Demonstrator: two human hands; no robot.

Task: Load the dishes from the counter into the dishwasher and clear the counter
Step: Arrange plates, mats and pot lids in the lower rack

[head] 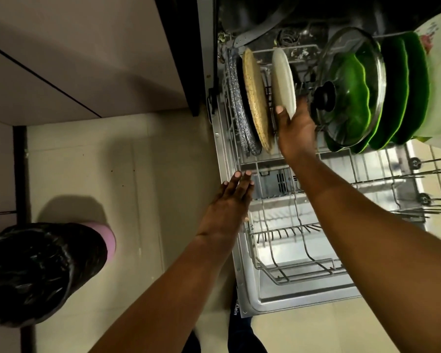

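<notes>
Head view only. Step in hand: seating a plate in the rack point(303, 273) of the open dishwasher. My right hand point(297, 129) grips the cream plate point(283, 81) by its near rim, thumb on the left face, fingers curled behind it. The plate stands on edge, roughly upright, in the back rows of the rack, between the tan plate point(256, 98) on its left and the glass lid point(351, 85) on its right. I can't tell whether its bottom edge is already down between the tines (my hand covers that part).

My left hand point(231, 200) holds nothing, fingers straight, at the rack's left edge; whether it touches the rim or hovers above it I can't tell.

Left of the tan plate, at the rack's left wall, is a speckled pan point(236, 103), also on edge. Right of the lid, green plates point(402, 93) stand stacked on edge. The front of the rack holds no dishes. A bin point(36, 271) with a black liner sits on the floor, well left of the rack.

Next, as I judge it: settle the plate into a slot, let go, pull my hand clear without knocking the lid, then fetch more from the counter (not in view).
</notes>
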